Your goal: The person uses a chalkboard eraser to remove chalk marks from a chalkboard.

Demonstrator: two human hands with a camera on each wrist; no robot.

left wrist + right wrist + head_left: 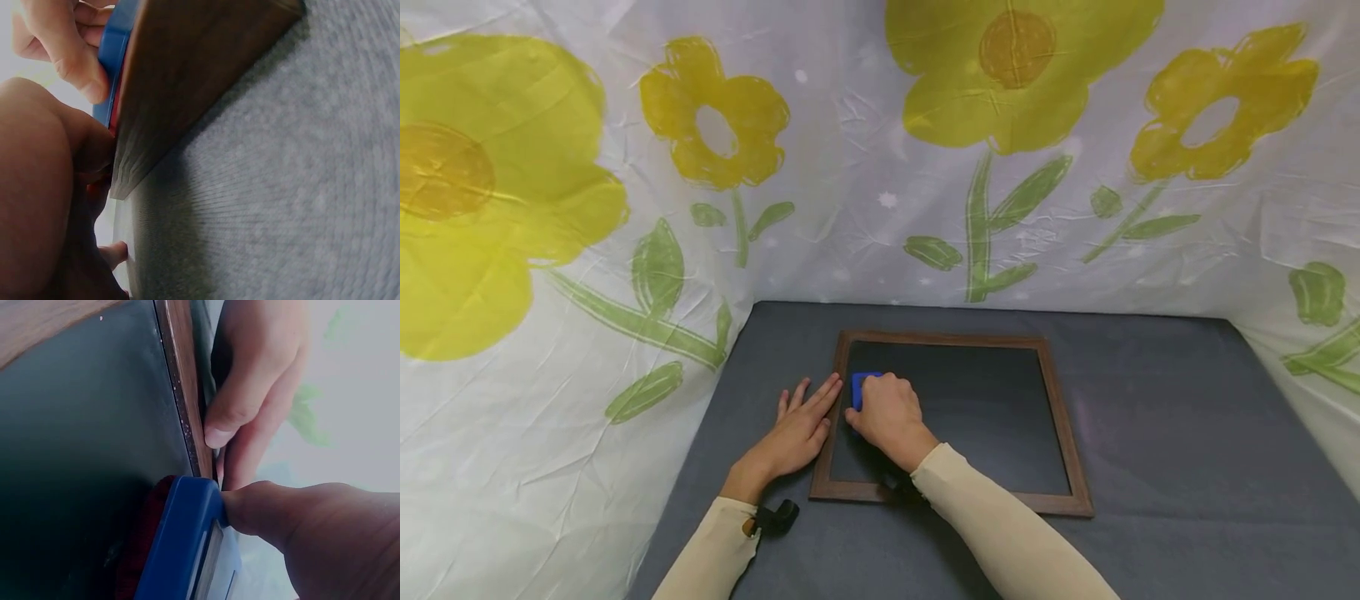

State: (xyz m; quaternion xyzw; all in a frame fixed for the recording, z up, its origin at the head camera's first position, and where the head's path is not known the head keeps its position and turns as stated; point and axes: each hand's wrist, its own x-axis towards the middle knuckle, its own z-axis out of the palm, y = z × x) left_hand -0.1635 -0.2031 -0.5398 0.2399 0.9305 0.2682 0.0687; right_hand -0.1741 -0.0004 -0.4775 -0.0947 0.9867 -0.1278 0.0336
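A chalkboard (970,417) in a brown wooden frame (1063,425) lies flat on the dark grey cloth. Near its left side my right hand (891,421) grips a blue board eraser (857,390), with the thumb along one edge. The red felt (145,544) of the eraser faces the board in the right wrist view. My left hand (793,437) rests at the left side of the frame, its fingers stretched out and the fingertips right at the wood. In the left wrist view the frame's side (181,69) rises beside that hand, and the blue eraser (114,56) shows above it.
A dark grey cloth (1172,433) covers the table around the board. Behind and at both sides hangs a white curtain (850,208) printed with yellow flowers. A small black camera (778,518) is strapped to my left wrist.
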